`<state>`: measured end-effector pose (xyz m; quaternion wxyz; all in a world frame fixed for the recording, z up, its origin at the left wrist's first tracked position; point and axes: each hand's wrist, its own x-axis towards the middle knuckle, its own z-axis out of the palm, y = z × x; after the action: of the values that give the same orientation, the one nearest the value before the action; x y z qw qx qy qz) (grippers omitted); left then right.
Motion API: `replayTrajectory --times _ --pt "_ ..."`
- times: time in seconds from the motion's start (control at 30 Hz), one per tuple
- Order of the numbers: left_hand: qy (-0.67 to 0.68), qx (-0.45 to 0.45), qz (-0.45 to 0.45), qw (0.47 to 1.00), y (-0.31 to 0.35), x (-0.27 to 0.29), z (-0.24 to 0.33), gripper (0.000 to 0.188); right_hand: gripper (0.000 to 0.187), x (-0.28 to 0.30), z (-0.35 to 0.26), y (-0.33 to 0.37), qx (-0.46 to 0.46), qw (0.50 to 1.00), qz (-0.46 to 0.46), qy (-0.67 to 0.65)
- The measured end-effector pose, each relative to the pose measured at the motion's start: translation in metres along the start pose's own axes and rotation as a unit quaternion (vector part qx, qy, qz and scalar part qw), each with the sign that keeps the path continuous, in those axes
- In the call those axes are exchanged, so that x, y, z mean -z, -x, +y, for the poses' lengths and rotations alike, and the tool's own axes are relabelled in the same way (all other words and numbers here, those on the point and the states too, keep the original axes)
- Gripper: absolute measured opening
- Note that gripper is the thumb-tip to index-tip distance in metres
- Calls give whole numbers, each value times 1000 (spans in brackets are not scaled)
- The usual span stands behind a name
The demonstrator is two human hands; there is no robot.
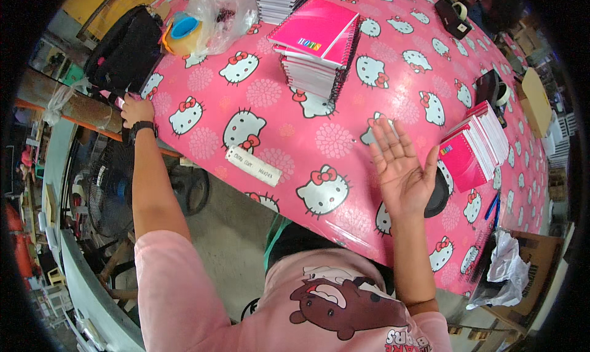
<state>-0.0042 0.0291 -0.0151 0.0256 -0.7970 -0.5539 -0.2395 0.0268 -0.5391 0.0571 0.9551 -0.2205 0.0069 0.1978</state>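
Observation:
My right hand [402, 174] is held palm up over the pink table cover, its fingers stretched out and nothing in it. A dark round object [439, 198] lies partly hidden behind that hand. At the table's left edge, my left hand [137, 111], with a dark watch on the wrist, has its fingers curled around a slim pink-and-black object [113, 98], whose kind I cannot make out. A tall stack of pink spiral notebooks [316, 35] stands far from me in the middle. To the right of my right hand leans another row of pink notebooks [470, 149].
A white label strip [254, 166] lies near the front edge. Far left are a black bag [126, 51], a blue-and-yellow container [184, 31] and a clear plastic bag [224, 17]. Tape dispensers [453, 19] stand far right; blue pens [492, 206] lie nearer. A fan [107, 189] is below left.

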Motion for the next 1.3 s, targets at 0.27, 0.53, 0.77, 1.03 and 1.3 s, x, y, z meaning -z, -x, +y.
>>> replayTrajectory --times 0.27,0.53,0.77,1.03,1.3 --pt "9 -41 41 998 -12 -15 5 66 81 16 0 8 -41 998 13 -39" --pt "182 -91 -114 972 -76 -36 -36 95 87 28 15 -1 -114 992 -20 -43" --pt "126 -9 -104 986 -79 -39 -4 107 80 31 13 -1 -116 992 -40 33" --pt "366 -83 -50 925 -66 -25 -9 102 74 35 14 -2 -116 991 -49 40" --pt "352 -97 -18 931 -65 -25 -14 100 71 37 13 -1 -119 990 -64 38"
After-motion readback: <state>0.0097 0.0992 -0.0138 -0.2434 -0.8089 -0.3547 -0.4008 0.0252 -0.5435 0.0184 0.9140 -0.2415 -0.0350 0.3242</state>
